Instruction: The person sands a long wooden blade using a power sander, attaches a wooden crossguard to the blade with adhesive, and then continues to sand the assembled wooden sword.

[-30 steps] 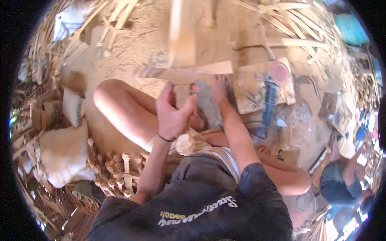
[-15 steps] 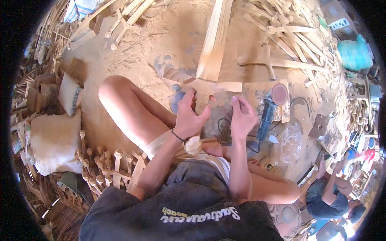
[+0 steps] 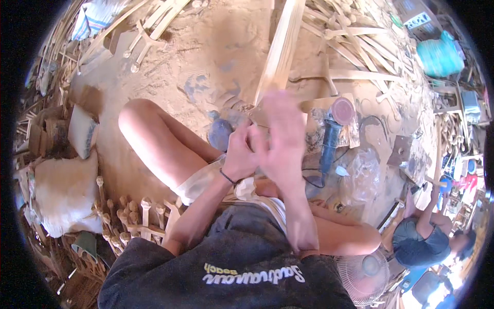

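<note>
- Across the lap: pale wooden sword, long grained blade pointing away, chunky faceted knob at near end
- Left hand: wrapped round its handle
- Right hand: blurred, can't tell if gripping

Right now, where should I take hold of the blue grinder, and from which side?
Probably around the long blue body of the grinder, with your right hand reaching from your own side, over the top. The body is slim and its free end points roughly back toward you, while the round pinkish disc sits at the far end, so your fingers should stay clear of it.
</note>
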A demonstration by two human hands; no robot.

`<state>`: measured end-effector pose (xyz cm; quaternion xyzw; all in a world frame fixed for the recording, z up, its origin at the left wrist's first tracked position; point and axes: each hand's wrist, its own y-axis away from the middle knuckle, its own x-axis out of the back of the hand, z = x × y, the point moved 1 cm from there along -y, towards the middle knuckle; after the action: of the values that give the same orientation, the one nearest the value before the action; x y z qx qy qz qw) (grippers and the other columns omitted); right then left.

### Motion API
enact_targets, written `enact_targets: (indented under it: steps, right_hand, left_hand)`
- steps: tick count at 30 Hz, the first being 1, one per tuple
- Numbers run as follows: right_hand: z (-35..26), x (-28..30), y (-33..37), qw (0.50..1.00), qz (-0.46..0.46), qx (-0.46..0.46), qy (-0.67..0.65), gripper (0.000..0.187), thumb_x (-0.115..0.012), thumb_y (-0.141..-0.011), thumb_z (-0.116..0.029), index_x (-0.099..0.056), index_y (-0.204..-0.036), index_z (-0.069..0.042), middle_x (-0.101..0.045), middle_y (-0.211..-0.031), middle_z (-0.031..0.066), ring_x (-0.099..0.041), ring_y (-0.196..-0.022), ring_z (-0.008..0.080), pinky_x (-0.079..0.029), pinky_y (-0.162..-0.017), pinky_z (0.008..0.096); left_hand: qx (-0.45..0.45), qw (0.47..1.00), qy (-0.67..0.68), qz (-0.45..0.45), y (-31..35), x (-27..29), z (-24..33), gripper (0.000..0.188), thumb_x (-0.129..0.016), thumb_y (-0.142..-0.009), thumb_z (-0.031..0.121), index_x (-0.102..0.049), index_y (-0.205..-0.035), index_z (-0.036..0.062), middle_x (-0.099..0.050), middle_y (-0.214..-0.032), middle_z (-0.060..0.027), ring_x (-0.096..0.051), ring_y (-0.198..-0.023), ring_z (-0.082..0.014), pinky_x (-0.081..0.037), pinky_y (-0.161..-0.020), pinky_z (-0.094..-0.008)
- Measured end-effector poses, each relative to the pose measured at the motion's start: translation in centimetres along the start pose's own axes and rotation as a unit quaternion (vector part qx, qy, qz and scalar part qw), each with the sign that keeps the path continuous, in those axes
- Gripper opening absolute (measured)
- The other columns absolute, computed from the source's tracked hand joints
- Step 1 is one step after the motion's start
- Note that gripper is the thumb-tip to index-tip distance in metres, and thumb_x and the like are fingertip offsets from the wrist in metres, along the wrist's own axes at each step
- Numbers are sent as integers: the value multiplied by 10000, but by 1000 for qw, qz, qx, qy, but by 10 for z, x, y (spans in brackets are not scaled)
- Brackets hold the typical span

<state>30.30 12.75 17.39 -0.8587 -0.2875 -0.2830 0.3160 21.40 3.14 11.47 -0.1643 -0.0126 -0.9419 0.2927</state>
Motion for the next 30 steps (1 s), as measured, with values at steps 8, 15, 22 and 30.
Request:
enact_targets:
  steps: [8, 15, 22, 30]
  right_hand:
    - [-18, 8, 13, 989, -95, 51, 101, 706, -651, -1030, -425, -519, -1624, -68, -483, -1696, 154, -359, -1630, 359, -132, -1312, 677]
    - [-32, 26, 29, 979, -121, 36, 161, 838, -664, -995, -521, -445, -1672, -79, -331, -1767, 222, -251, -1665, 411, -100, -1301, 695]
    - [-18, 56, 66, 917, 317, -198, -139, 611, -705, -1019, -257, -534, -1549, -8, -507, -1593, 218, -523, -1472, 372, -382, -1239, 521]
    - [-8, 59, 127, 880, -97, -356, -300, 571, -903, -904, -251, -644, -1333, 23, -758, -1050, 160, -702, -972, 195, -568, -911, 359]
  left_hand:
    - [-95, 995, -18, 19, 10, -8, -9, 717, -800, -895, 311, -538, -1458, -47, -687, -1220, -273, -737, -959, -425, -581, -772, -465]
    - [11, 999, 52, 11, 13, -8, 12, 482, -833, -876, 229, -609, -1219, -24, -720, -1050, -202, -704, -855, -289, -571, -761, -423]
    - [47, 985, 166, -13, 17, -21, 19, 439, -799, -891, 54, -617, -1277, -46, -750, -1156, -147, -738, -943, -219, -585, -825, -357]
    - [-87, 968, 143, -188, 14, -15, 3, 560, -804, -955, 96, -599, -1460, -30, -668, -1423, -161, -595, -1345, -288, -414, -1203, -445]
